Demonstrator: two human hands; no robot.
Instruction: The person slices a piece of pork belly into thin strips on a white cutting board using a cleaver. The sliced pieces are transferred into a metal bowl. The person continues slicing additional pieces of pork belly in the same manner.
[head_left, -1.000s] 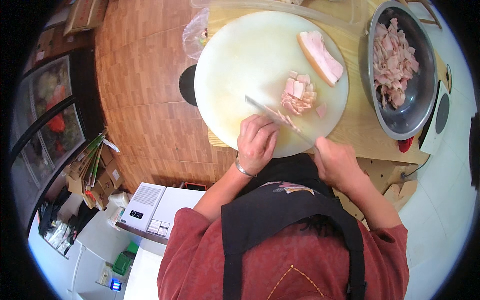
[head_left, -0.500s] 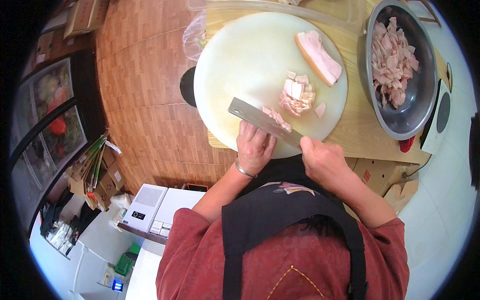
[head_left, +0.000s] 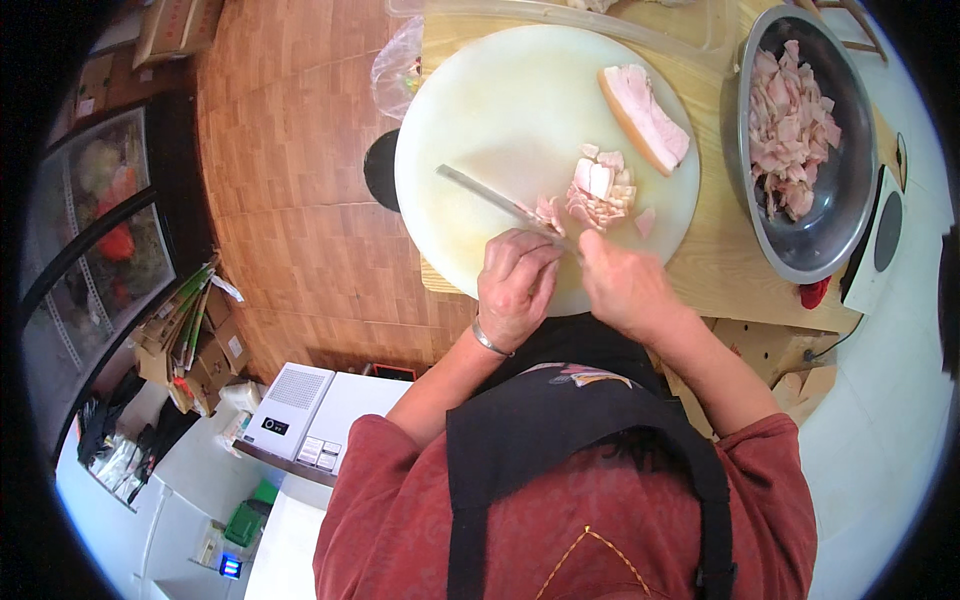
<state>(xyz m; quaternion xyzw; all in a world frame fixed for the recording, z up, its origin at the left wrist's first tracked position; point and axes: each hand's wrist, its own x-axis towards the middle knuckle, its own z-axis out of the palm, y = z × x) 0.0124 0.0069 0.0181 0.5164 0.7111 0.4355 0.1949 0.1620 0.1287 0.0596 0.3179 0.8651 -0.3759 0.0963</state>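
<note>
Over the round board [head_left: 480, 110], right hand [head_left: 628, 285] grips cleaver [head_left: 482, 191]; left hand [head_left: 515, 280] probably guides its blade, grip contents hidden.

A: Chopping board [head_left: 490, 100] beyond left hand [head_left: 517, 285]?
B: White, faintly yellowed.
A: Meat slab [head_left: 652, 112] beyond right hand [head_left: 628, 285]?
B: Pale pink, tan rind [head_left: 627, 125].
A: Basin [head_left: 832, 220] right of both hands?
B: Grey; pink slices [head_left: 790, 130] inside.
A: Bodyward of the hands?
B: Black apron [head_left: 510, 450], maroon shirt [head_left: 530, 535] with faint mottling.

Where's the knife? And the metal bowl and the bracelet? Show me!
Knife [head_left: 488, 196]: head view, on the blade.
Bowl [head_left: 832, 218]: head view, on the bare inner wall.
Bracelet [head_left: 486, 340]: head view, on the band.
</note>
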